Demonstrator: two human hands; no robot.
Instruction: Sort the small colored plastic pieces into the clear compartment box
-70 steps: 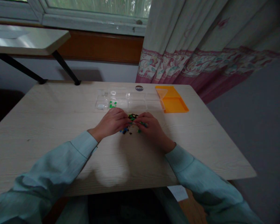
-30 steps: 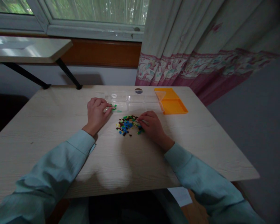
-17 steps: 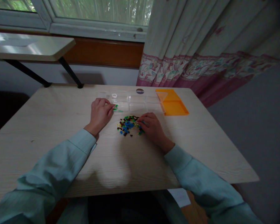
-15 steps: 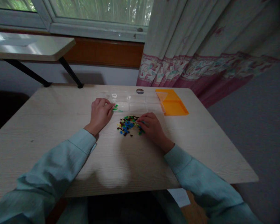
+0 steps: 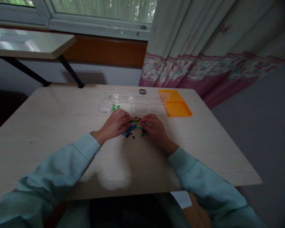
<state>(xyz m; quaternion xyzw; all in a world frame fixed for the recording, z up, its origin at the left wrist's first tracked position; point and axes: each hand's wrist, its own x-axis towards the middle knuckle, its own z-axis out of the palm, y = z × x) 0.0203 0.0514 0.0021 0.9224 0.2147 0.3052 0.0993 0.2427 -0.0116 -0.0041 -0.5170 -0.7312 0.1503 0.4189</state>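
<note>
A small pile of tiny plastic pieces (image 5: 130, 130), blue, green, yellow and dark brown, lies on the table in front of me. My left hand (image 5: 116, 126) reaches over its left side, fingers bent and drawn in toward the thumb. From the right, my right hand (image 5: 155, 128) pinches at the pile with thumb and forefinger. The fingertips of both hands nearly meet, and what is between them is too small to make out. Behind the pile lies a clear compartment box (image 5: 140, 108). Several green pieces (image 5: 116, 107) sit in one of its front left compartments.
An orange tray (image 5: 179, 109) lies at the right end of the clear box, partly under its edge. A round dark sticker (image 5: 142, 91) shows behind the box. At the back left, a raised shelf (image 5: 33, 44) stands on black legs. A curtain (image 5: 175, 63) hangs behind the table.
My left hand has moved from the green pieces in the clear box rightward and nearer to me, over the pile. The green pieces in the compartment are now uncovered. My right hand has hardly moved.
</note>
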